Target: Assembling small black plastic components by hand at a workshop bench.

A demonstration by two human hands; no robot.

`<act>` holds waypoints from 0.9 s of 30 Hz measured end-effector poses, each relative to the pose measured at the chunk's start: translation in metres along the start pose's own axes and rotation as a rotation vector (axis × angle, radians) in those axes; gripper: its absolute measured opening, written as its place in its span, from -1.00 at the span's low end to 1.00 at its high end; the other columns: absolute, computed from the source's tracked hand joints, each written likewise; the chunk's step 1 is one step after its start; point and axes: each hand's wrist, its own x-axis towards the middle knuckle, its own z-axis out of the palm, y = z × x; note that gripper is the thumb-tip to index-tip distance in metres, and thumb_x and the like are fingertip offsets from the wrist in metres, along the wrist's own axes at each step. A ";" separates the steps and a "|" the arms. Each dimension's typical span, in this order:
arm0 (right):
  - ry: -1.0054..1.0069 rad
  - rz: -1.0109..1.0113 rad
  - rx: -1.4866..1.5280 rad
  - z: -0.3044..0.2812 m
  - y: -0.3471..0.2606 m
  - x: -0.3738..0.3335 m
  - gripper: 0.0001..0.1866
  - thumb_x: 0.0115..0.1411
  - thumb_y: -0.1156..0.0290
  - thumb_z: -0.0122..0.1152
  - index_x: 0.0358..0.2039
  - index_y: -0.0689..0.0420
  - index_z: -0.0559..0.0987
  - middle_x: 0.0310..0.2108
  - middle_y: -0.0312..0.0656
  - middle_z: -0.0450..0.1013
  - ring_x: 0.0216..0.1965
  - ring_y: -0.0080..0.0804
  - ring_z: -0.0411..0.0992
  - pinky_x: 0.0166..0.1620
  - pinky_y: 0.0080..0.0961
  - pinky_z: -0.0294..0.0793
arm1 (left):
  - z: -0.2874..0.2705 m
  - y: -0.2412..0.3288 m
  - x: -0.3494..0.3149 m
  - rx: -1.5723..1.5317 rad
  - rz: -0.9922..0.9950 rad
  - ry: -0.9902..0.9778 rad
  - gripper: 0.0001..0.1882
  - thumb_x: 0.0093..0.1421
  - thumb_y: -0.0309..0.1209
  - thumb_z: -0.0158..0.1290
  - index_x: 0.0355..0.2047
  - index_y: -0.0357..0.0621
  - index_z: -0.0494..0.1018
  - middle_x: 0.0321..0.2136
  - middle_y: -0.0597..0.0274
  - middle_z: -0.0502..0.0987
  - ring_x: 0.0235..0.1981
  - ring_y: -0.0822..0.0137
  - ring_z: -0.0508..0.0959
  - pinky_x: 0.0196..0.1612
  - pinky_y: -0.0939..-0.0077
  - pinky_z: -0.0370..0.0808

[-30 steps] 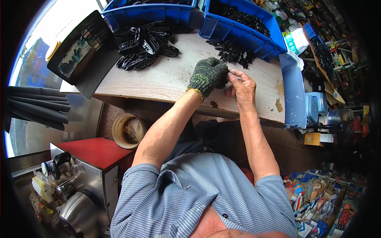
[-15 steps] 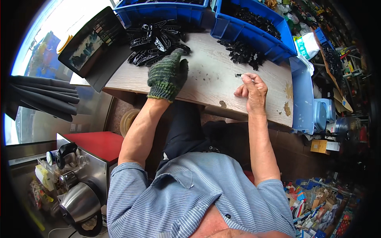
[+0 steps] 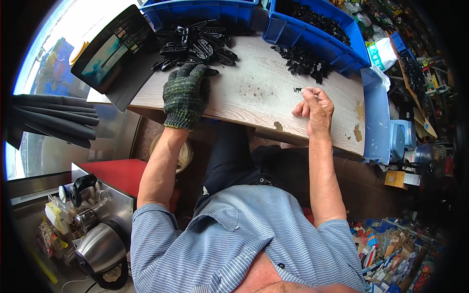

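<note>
My left hand (image 3: 185, 95), in a dark green knitted glove, rests at the near edge of a pile of black oval plastic parts (image 3: 195, 48). Its fingers reach toward the pile, a little apart, with the tips partly hidden. One black part lies right beside the fingers; I see no firm grip on it. My bare right hand (image 3: 316, 108) hovers above the right side of the table, thumb and forefinger pinched on a small black toothed plastic clip (image 3: 297, 90). A heap of similar small black pieces (image 3: 305, 64) lies beyond it.
Blue bins (image 3: 317, 41) holding black pieces line the table's (image 3: 254, 93) far side. A tablet in a dark case (image 3: 110, 56) leans at the left, and a light blue tub (image 3: 377, 117) adjoins the right edge. A metal kettle (image 3: 101, 248) stands lower left.
My left hand has moved left and slightly nearer, away from the right part of the oval pile. My right hand keeps its pinch, nearly unmoved. The picture on the tablet differs.
</note>
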 end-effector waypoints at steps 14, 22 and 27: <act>0.011 -0.025 0.002 0.002 -0.001 -0.003 -0.83 0.21 0.36 0.33 -0.30 0.17 0.56 -0.79 -0.37 0.27 -0.73 -0.49 0.41 -0.56 -0.46 0.52 | 0.016 0.043 0.017 -0.135 0.184 0.001 -0.68 0.08 -0.35 0.19 -0.11 -0.01 0.53 -0.19 0.02 0.51 -0.13 -0.05 0.49 -0.10 0.04 0.46; 0.021 -0.024 -0.016 0.000 0.000 -0.002 -0.82 0.20 0.36 0.32 -0.30 0.17 0.55 -0.80 -0.35 0.26 -0.73 -0.48 0.40 -0.56 -0.43 0.53 | 0.029 0.061 0.021 -0.141 0.230 -0.022 -0.71 0.10 -0.29 0.19 -0.16 -0.05 0.54 -0.15 -0.02 0.51 -0.09 -0.08 0.50 -0.08 0.02 0.46; 0.032 -0.019 -0.015 -0.001 0.000 -0.003 -0.81 0.20 0.35 0.32 -0.28 0.18 0.54 -0.79 -0.36 0.26 -0.72 -0.48 0.40 -0.54 -0.42 0.54 | 0.037 0.080 0.026 -0.251 0.276 -0.115 -0.75 0.12 -0.21 0.19 -0.35 -0.14 0.55 -0.27 -0.02 0.54 -0.26 -0.05 0.57 -0.21 0.05 0.50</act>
